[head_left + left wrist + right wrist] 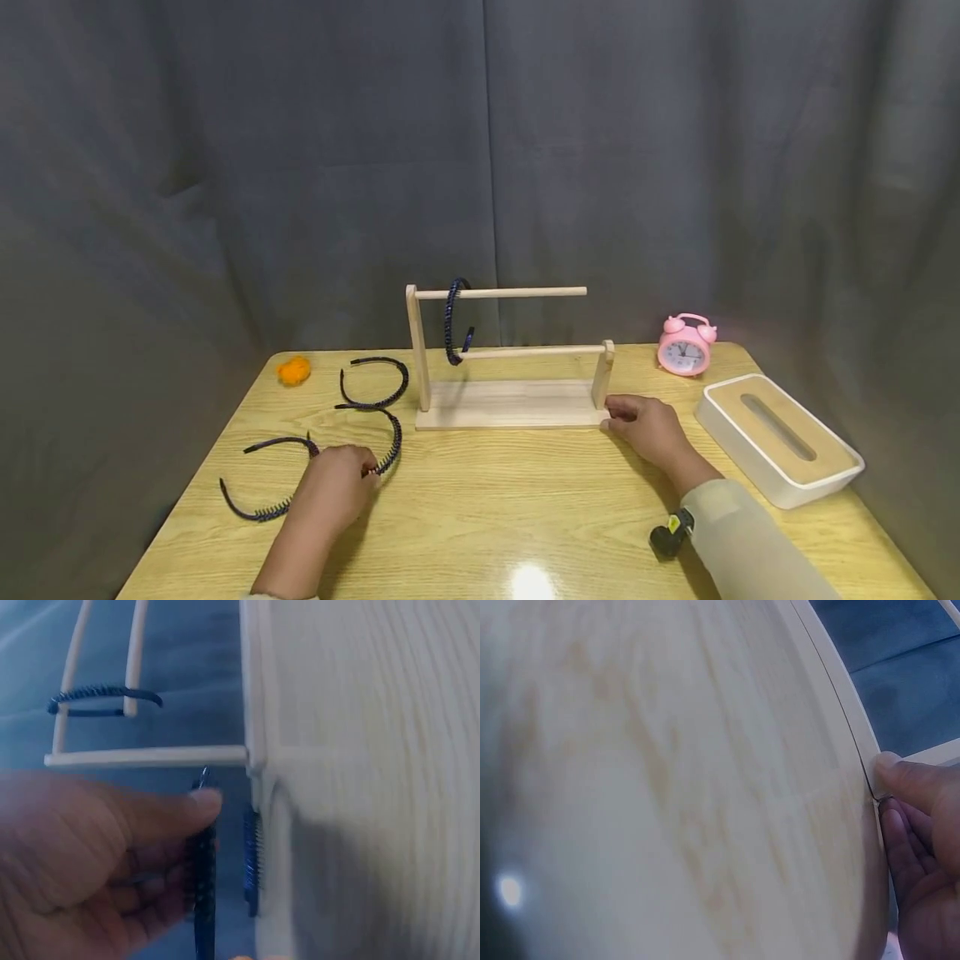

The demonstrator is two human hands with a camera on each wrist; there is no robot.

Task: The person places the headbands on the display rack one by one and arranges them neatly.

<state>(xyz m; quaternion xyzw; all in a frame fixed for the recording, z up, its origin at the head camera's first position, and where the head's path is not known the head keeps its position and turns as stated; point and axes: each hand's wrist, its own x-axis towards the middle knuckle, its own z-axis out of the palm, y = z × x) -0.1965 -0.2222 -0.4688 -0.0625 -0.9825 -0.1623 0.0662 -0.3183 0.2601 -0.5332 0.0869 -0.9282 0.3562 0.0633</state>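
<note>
A wooden rack (pixel 513 404) with two horizontal rods stands at the middle back of the table, and one dark headband (pixel 450 321) hangs round its rods near the left post. My left hand (pixel 333 487) pinches a dark toothed headband (pixel 202 877) between thumb and fingers, left of the rack. My right hand (pixel 647 429) holds the right end of the rack's base, thumb on the edge in the right wrist view. Two more headbands lie near the left hand, one behind it (pixel 375 404) and one to its left (pixel 262 512).
An orange fluffy ball (pixel 293 371) lies at the back left. At the back right stands a pink alarm clock (pixel 684 348), with a white tissue box with a wooden top (pixel 780 442) in front of it. A dark curtain (pixel 480 167) hangs behind the table.
</note>
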